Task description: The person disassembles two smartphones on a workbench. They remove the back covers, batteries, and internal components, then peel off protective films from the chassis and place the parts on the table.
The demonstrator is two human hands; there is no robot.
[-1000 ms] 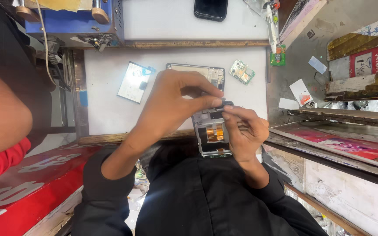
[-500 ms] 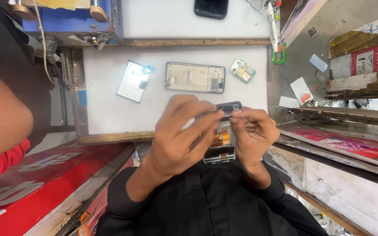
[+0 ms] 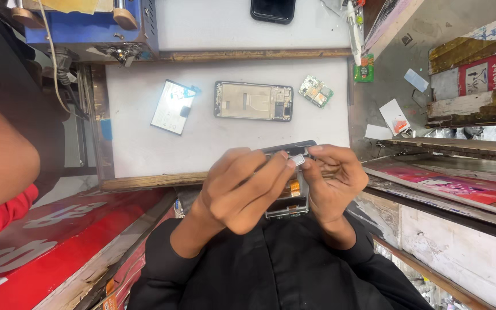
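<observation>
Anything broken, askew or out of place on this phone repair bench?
Nothing spilled. The opened phone held by the left hand and right hand has its back off, its insides bare. On the white mat lie a stripped phone frame, a loose green circuit board lying askew, and a tilted pale panel.

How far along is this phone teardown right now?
Done, by the look of it: a phone frame, a small circuit board and a flat panel lie apart on the white bench. In hand: the left hand and right hand hold the opened phone and pinch a small pale part at its top edge. Left: parts inside remain exposed.
</observation>
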